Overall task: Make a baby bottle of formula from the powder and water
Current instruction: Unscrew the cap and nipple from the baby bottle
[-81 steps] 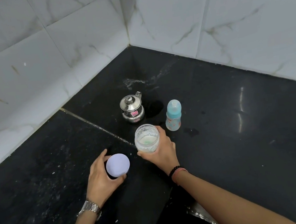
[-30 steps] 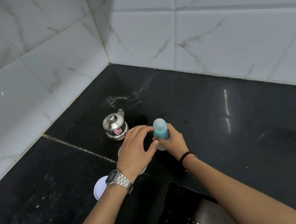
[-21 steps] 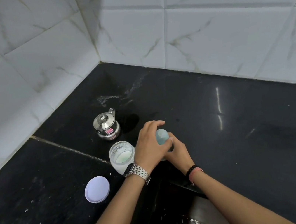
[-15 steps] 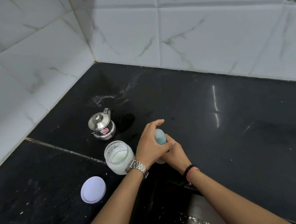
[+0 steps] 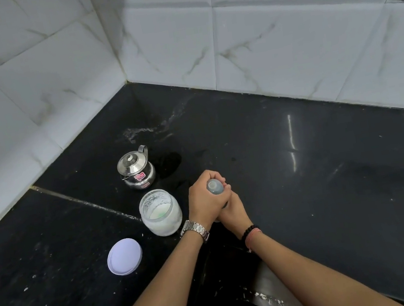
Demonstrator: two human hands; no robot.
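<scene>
The baby bottle point(image 5: 215, 186), clear with a blue cap, stands on the black counter point(image 5: 333, 185); only its capped top shows between my hands. My left hand point(image 5: 204, 201) wraps its fingers round the cap from the left. My right hand point(image 5: 232, 210) grips the bottle's body lower down, mostly hidden behind the left. Just left of my hands stands the open glass jar point(image 5: 160, 212) of white formula powder. Its white lid point(image 5: 124, 256) lies flat on the counter further left. A small steel kettle point(image 5: 136, 168) with its lid on stands behind the jar.
White marble-look tiled walls point(image 5: 257, 38) meet in a corner behind the kettle. A seam point(image 5: 79, 201) runs across the counter to the left. Wet smears point(image 5: 154, 128) mark the counter near the corner. The counter's front edge lies below my forearms.
My left hand put down the lid and my right let go of the jar. Both hands moved to the bottle, and my left hand's fingers have closed round its cap.
</scene>
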